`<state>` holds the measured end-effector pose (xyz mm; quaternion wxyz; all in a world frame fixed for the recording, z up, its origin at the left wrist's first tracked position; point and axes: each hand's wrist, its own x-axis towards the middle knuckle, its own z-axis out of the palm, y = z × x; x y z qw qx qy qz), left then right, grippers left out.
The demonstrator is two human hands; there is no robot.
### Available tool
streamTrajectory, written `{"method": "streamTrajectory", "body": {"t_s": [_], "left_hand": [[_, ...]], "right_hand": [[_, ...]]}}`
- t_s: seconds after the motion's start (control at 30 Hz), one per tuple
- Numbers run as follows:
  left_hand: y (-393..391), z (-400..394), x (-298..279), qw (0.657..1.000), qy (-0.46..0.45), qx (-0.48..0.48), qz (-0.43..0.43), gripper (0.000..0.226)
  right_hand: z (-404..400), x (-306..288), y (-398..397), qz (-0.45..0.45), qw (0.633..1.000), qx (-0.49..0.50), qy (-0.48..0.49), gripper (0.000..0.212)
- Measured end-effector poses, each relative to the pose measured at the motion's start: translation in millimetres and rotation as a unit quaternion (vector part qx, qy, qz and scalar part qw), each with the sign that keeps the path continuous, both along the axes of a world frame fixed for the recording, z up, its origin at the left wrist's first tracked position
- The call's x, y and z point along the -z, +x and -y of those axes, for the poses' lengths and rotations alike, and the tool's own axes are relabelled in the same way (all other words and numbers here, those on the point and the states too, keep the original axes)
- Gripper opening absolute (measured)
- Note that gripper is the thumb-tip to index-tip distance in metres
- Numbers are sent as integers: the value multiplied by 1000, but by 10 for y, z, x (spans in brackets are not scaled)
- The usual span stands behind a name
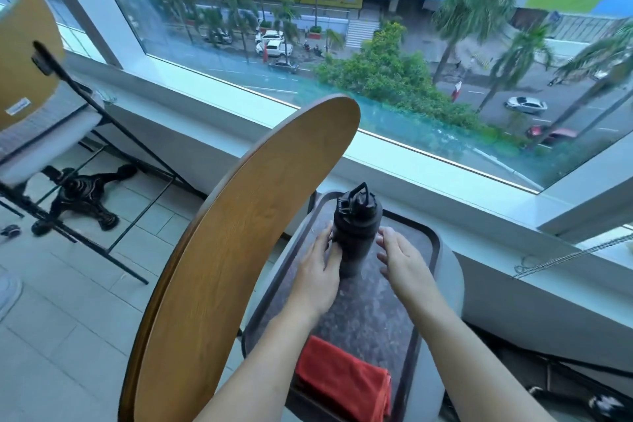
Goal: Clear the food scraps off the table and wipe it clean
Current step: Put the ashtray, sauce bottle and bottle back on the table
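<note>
Head cam, looking down. Dark tray w/ speckled inner surface sits on a pale rounded seat/stool; can't tell exactly what that support is. Black bottle w/ loop-handle lid stands upright on the far half of the tray. Folded red cloth lies on the near end of the tray, well apart from bottle.

Left hand at bottle's left side, fingers curled onto its body, gripping it low down. Right hand just beside bottle's right side, fingers straight and relaxed, palm facing the bottle; fingertips near it, contact unclear, so not gripping. Both forearms bare, come in from btm of frame.

Round wooden desk top w/ dark rim stands tilted up on edge, just left of the tray, wood face toward cam. No scraps visible on it from this angle.

Bkgd: second tilted wooden top far left, w/ black metal frame and a black cross-shaped base on the tiled floor. Large window ahead, white sill below it; street outside w/ palms, cars, buildings. Bead chain lies on the ledge at right.
</note>
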<state>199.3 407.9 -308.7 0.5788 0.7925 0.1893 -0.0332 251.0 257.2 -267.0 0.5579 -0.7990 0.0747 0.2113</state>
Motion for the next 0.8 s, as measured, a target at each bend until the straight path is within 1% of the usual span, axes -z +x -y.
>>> {"method": "streamTrajectory", "body": {"t_s": [0.1,0.17,0.2,0.33,0.4,0.57,0.67,0.73,0.8], "left_hand": [[-9,39,-3,1000,-18,-12,23,53],[6,57,7,999,-11,-6,36,44],[21,60,26,999,-3,1,41,44],[82,71,229,998,23,23,47,76],[119,68,260,998,29,29,47,84],[188,44,231,997,13,28,77,84],[158,48,183,996,33,37,76,86],[117,75,118,995,49,40,80,86],[49,110,24,994,58,45,82,87]], "right_hand": [[-103,49,60,-46,997,1,58,35],[-143,97,83,-72,994,10,85,34],[-158,123,95,-75,993,14,94,33],[-187,192,101,-50,994,0,97,33],[-177,240,88,-32,996,-7,84,33],[-117,256,50,-30,996,-24,81,37],[-61,184,16,-43,996,-28,75,35],[-4,160,-37,-50,997,-26,59,40],[52,130,-122,-49,998,-24,39,51]]}}
